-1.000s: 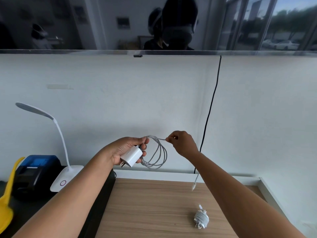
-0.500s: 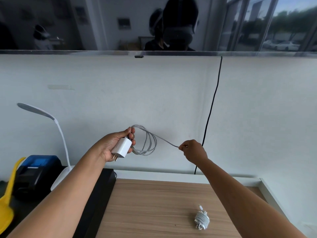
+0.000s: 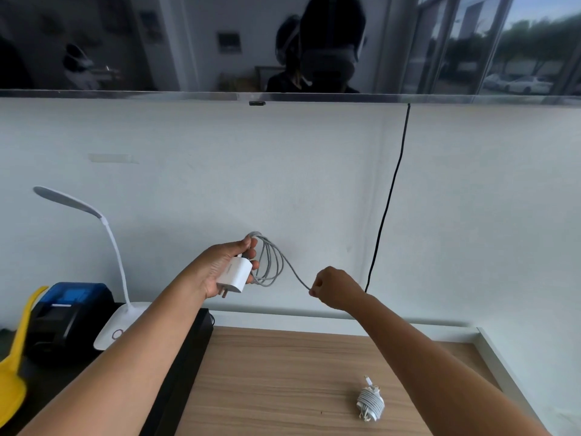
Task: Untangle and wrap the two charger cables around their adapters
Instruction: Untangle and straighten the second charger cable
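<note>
Adapter (image 3: 235, 276) held in left grip (image 3: 217, 262), right grip (image 3: 336, 289) pinching its cable (image 3: 255, 235), wrapped charger (image 3: 371, 402) lying on table (image 3: 283, 372)

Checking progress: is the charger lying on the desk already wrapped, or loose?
Wrapped. The desk charger is a tight white bundle, one connector tip poking out.

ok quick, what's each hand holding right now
Left hand: holds the white adapter, with the grey cable loops beside its fingers.
Right hand: pinches the grey cable's loose stretch.
</note>
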{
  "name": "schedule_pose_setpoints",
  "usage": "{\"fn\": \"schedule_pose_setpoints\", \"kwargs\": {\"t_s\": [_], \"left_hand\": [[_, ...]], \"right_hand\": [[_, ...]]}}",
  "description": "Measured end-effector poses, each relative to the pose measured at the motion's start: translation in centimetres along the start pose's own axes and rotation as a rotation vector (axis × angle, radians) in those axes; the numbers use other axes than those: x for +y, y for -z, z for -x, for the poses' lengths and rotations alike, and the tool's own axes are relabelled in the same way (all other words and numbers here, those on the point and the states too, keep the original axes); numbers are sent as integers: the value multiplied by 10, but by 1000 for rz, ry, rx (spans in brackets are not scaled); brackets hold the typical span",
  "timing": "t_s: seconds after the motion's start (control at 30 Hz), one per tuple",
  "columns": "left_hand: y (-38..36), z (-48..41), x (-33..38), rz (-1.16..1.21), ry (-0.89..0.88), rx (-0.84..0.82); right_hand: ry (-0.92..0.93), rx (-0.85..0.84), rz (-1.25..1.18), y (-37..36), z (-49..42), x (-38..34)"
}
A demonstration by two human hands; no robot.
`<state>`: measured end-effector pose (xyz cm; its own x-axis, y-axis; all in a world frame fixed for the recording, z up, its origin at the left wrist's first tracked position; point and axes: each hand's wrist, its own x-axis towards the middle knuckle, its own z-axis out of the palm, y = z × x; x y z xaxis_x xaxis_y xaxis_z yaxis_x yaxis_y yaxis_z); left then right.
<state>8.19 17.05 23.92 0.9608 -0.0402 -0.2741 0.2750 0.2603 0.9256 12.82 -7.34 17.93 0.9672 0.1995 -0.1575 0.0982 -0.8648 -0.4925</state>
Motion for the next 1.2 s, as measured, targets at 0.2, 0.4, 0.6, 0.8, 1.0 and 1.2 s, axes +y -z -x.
{"fn": "schedule_pose_setpoints", "kwargs": {"t_s": [0.2, 0.4, 0.6, 0.8, 1.0, 1.2], "left_hand": [[-15, 0, -19, -167, -45, -13], [-29, 0, -41, -306, -72, -3], [-37, 0, -57, -423, -38, -69], [-43, -1, -64, -405, -25, -122], [-44, -2, -66, -402, -25, -148], [-39, -4, -67, -584, -109, -92]], "right_hand": [[131, -200, -222, 7, 14, -17], [165, -114, -405, 14, 16, -20], [160, -172, -481, 15, 13, -15], [162, -62, -676, 13, 13, -13], [119, 47, -726, 6, 4, -7], [-69, -64, -935, 1, 4, -9]]}}
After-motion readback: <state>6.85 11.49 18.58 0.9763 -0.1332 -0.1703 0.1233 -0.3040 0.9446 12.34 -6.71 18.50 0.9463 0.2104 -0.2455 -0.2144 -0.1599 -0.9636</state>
